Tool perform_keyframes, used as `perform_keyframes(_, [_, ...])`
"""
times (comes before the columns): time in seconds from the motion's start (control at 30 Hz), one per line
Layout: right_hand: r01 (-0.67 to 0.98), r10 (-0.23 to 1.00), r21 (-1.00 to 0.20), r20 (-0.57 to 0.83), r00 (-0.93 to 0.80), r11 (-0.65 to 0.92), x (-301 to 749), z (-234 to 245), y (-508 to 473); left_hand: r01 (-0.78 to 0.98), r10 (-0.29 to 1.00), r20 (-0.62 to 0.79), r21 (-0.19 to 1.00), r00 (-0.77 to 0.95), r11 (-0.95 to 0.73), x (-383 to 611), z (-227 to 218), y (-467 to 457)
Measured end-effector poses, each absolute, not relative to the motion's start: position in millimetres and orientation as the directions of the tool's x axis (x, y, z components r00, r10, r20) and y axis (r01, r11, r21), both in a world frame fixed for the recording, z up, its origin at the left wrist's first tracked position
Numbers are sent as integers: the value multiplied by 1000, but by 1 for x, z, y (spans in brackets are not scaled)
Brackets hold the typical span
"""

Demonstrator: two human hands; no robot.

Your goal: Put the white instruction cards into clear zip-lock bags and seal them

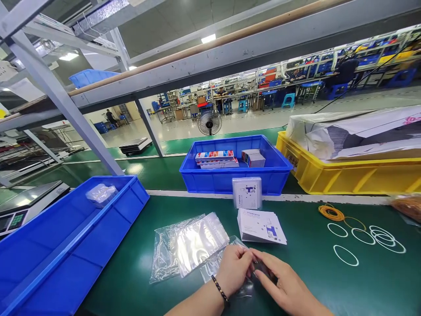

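Both hands meet low in the middle over a clear plastic bag (245, 290). My left hand (233, 268), wearing a dark beaded bracelet at the wrist, is closed with thumb and fingers pinching the bag's edge. My right hand (283, 281) grips the same bag from the other side, fingertips close to the left thumb; part of the bag is hidden under the hands. To the left lies a pile of clear zip bags (200, 243). Just beyond the hands sits a stack of white printed cards (261, 226). Bagged cards (247, 193) lean against a blue bin.
The blue bin (230, 176) holds printed boxes (215, 158). Another blue bin (108, 239) stands left, beside a scale (33, 199). A yellow crate (355, 177) is at right. White rings (346, 255) and yellow rubber bands (330, 213) lie on the green table (305, 267).
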State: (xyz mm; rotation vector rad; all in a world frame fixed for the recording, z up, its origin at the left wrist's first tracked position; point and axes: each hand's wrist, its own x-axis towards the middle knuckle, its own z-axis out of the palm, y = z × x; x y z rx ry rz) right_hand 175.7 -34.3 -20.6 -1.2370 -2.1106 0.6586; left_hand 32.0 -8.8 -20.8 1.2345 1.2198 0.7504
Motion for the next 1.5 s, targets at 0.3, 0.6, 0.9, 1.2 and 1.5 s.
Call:
perform_keyframes(0.3, [559,942,-792,58,-330,244,169,-14,-32,435,940,-87,898,329,-69,25,-25,-17])
perform_keyframes(0.6, [572,917,-757,87,-389,315,171,-21,-33,507,923,-58,848,380,-155,25,-22,-17])
perform_keyframes(0.9, [860,944,-429,289,-160,277,170,-32,-32,542,912,-180,839,367,-52,27,-19,-19])
perform_keyframes(1.2, [694,795,-401,407,-449,598,173,-16,-37,337,927,-255,929,275,155,18,-20,-1])
perform_keyframes(1.5, [574,844,-693,93,-529,436,197,4,-33,334,720,308,728,621,-599,5,4,-12])
